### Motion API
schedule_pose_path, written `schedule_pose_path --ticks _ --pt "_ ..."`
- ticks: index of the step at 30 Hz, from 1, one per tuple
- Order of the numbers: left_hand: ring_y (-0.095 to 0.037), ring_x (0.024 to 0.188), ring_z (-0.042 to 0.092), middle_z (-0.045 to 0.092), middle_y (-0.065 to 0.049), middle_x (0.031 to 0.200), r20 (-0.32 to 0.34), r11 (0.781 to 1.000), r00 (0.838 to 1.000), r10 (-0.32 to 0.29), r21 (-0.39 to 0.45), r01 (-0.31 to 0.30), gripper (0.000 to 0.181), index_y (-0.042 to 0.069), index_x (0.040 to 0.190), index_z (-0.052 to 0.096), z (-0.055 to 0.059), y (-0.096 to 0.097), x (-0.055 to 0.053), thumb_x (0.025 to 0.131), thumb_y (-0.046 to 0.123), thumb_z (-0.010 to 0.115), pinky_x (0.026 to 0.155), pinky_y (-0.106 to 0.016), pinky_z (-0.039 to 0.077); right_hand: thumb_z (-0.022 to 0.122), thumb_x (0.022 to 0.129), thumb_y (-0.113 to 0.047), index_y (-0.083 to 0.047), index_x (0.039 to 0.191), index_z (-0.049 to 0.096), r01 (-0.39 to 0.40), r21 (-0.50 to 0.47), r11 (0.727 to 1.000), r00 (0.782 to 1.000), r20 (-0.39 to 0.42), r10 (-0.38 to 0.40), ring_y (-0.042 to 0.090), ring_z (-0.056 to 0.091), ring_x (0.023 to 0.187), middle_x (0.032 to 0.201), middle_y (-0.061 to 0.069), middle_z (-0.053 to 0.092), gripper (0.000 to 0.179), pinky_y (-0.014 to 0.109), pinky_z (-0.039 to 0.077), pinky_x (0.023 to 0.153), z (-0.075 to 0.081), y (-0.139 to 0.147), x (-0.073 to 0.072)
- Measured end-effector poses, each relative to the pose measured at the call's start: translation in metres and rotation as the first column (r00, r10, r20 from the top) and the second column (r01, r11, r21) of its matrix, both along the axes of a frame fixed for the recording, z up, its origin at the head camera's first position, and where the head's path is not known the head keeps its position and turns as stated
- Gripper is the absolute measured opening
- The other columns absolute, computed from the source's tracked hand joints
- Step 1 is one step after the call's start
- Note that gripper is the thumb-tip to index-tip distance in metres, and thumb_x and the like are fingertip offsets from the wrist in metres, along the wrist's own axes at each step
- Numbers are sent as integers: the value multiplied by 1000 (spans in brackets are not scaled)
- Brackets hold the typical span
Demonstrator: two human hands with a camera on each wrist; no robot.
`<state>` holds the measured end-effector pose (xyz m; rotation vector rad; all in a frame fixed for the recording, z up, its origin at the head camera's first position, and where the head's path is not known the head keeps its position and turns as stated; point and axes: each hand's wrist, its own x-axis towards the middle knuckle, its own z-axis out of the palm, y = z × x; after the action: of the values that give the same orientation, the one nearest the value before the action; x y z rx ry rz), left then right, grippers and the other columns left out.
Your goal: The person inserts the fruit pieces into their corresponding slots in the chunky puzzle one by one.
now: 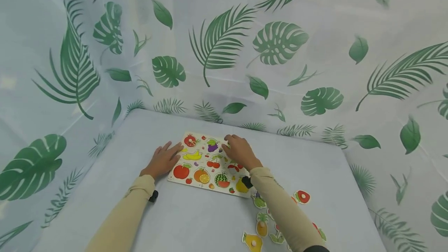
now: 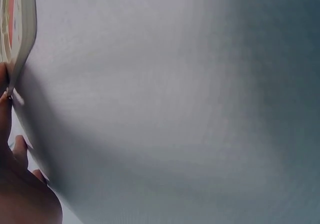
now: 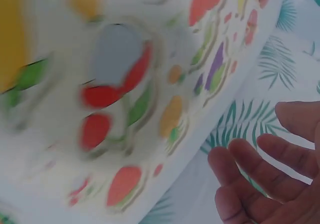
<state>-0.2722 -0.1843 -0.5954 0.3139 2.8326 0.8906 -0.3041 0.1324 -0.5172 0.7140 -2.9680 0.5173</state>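
Observation:
A flat fruit puzzle board (image 1: 201, 161) lies on the white table, with pictures of bananas, an apple, an orange, a watermelon, grapes and cherries. At its left edge rests my left hand (image 1: 162, 160), its fingers spread and touching the border; the left wrist view catches only part of this hand beside the board's edge (image 2: 25, 28). Over the upper right part of the board hovers my right hand (image 1: 240, 152). In the right wrist view the fingers (image 3: 262, 169) are loosely bent with nothing between them. My right forearm hides part of the board's right side.
Loose knobbed fruit pieces lie right of the board, partly under my right forearm: a yellow pear (image 1: 252, 242), a pineapple (image 1: 261, 224), a red piece with green leaves (image 1: 301, 196) and several others. A leaf-printed white curtain (image 1: 224, 88) stands behind the table.

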Motion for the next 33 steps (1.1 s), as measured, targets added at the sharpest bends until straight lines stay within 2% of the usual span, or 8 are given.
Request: schedule_pose_path --ticks 3,6,11,15,21,26,30,33 --pt "-43 162 14 38 -13 170 6 1000 1000 -8 8 8 53 9 163 47 5 2 -2 112 24 54 128 -64 7 74 103 -18 3 126 69 8 -26 1000 1000 -27 -8 32 72 96 113 18 74 31 53 59 91 3 22 11" --pt "-44 161 14 38 -14 170 9 1000 1000 -17 19 17 53 9 163 46 6 2 0 112 24 54 128 -65 6 75 102 -17 3 126 70 32 -40 999 999 -39 -33 32 72 92 113 18 74 31 52 60 88 6 44 25" --pt "-43 162 13 37 -14 171 5 1000 1000 -18 20 18 53 8 163 46 3 2 -2 112 24 53 128 -65 5 76 101 -15 2 125 70 78 -54 995 996 -45 -80 33 72 92 110 17 74 29 53 60 87 9 79 51" --pt "-42 162 13 37 -13 171 2 1000 1000 -10 13 10 54 9 163 45 -1 0 -3 112 25 53 128 -64 5 76 100 -13 1 123 72 101 -56 993 995 -19 -102 32 72 94 107 14 74 27 54 59 90 2 100 71" --pt "-42 162 12 35 -12 172 13 1000 1000 -11 17 11 54 10 164 45 -5 -1 -4 113 25 52 128 -64 4 81 94 -6 0 115 76 79 -53 995 997 -10 -80 30 71 90 104 11 75 22 51 61 87 -7 120 104" --pt "-42 162 12 35 -11 172 11 1000 1000 -10 14 10 53 10 163 45 -5 -2 -4 113 25 53 128 -64 4 86 91 -7 -7 114 78 72 -22 997 996 48 -71 27 69 98 108 7 76 24 49 59 92 -11 131 127" --pt "-42 162 11 35 -12 172 19 1000 1000 -9 26 8 54 10 163 46 -3 -1 -3 113 26 53 128 -63 3 87 91 -8 -12 113 79 59 33 998 995 81 -62 22 67 100 106 -1 74 24 47 57 94 -16 136 140" --pt "-42 162 11 35 -12 172 16 1000 1000 -13 27 12 54 10 163 46 -2 -1 -3 113 26 54 128 -63 3 87 89 -5 -13 111 80 -1 78 997 998 55 -3 19 66 100 105 -4 74 25 45 55 92 -22 139 144"
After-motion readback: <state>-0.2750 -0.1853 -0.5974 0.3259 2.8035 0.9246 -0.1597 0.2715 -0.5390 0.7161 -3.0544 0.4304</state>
